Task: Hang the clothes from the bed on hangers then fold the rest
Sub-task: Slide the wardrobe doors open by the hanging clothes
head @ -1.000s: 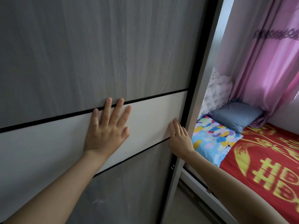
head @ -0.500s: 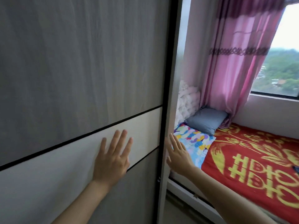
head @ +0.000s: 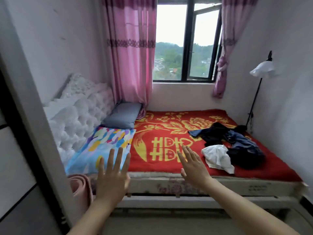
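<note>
A heap of dark blue and black clothes (head: 237, 143) lies on the right half of the bed (head: 169, 150), which is covered by a red and yellow blanket. A crumpled white garment (head: 217, 156) sits at the heap's near left side. My left hand (head: 111, 177) floats in front of the bed's near edge, fingers straight and spread, holding nothing. My right hand (head: 193, 165) is raised over the blanket's near edge, also flat and empty, left of the white garment. No hangers are in sight.
The wardrobe's sliding door (head: 18, 158) fills the left edge. A colourful pillow (head: 101, 148) and a grey pillow (head: 123, 114) lie by the white tufted headboard (head: 77, 114). A rolled pink mat (head: 81, 189) stands by the bed. A floor lamp (head: 260, 72) stands at the right wall.
Both hands have come off the wardrobe door and now hang in the air before the bed. The view has swung right, so the whole bed and the clothes heap appear.
</note>
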A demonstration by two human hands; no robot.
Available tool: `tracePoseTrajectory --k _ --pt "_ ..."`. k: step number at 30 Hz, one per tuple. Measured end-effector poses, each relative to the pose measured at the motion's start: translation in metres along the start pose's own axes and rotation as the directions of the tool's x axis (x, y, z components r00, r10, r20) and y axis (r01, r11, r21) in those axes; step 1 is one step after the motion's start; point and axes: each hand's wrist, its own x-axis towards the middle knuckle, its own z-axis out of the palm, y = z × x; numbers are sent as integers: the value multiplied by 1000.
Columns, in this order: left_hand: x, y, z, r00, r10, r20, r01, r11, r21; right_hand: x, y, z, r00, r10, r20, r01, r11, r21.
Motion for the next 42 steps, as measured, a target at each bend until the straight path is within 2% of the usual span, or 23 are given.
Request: tracePoseTrajectory --k 3,6,9,13,15,18,21,25,27,29,33,36,37,40,42 --pt "42 53 21 994 39 99 -27 993 -116 -11 59 4 995 99 27 -98 995 -30" --pt "75 103 36 987 125 99 -105 977 -186 -25 104 12 983 184 -1 -183 980 -77" --pt "100 166 50 967 245 70 -218 937 -273 -58 147 14 947 312 74 -303 947 -108" --pt "115 250 55 901 428 74 -362 833 -419 -121 191 11 879 471 79 -444 867 -225" --pt "117 290 53 851 524 40 -440 751 -492 -160 204 1 820 564 92 -524 807 -274" --pt "114 350 38 763 645 -40 -527 585 -616 -229 209 -22 667 741 83 -666 642 -380" --pt "106 407 3 653 728 -207 -629 369 -685 -303 192 -53 462 886 -25 -798 403 -448" --pt "71 462 -63 461 781 -423 -702 29 -711 -387 126 -95 159 979 -129 -850 69 -523" --pt "46 477 -92 375 769 -517 -715 -115 -690 -419 86 -111 60 979 -196 -831 -60 -553" --pt "7 487 -134 265 749 -607 -693 -290 -661 -452 33 -134 -89 959 -270 -782 -235 -578" --pt "-77 484 -214 74 621 -781 -640 -571 -514 -501 -71 -174 -309 859 -408 -644 -505 -575" --pt "-150 472 -284 -26 497 -867 -570 -720 -396 -540 -153 -211 -423 733 -533 -500 -679 -537" --pt "-173 468 -305 -31 456 -889 -535 -759 -371 -552 -177 -225 -461 686 -563 -451 -728 -517" --pt "-256 444 -382 -112 351 -930 -428 -862 -273 -592 -262 -265 -541 507 -671 -246 -858 -451" --pt "-298 431 -424 -126 235 -964 -373 -912 -174 -609 -302 -290 -564 421 -710 -150 -898 -413"
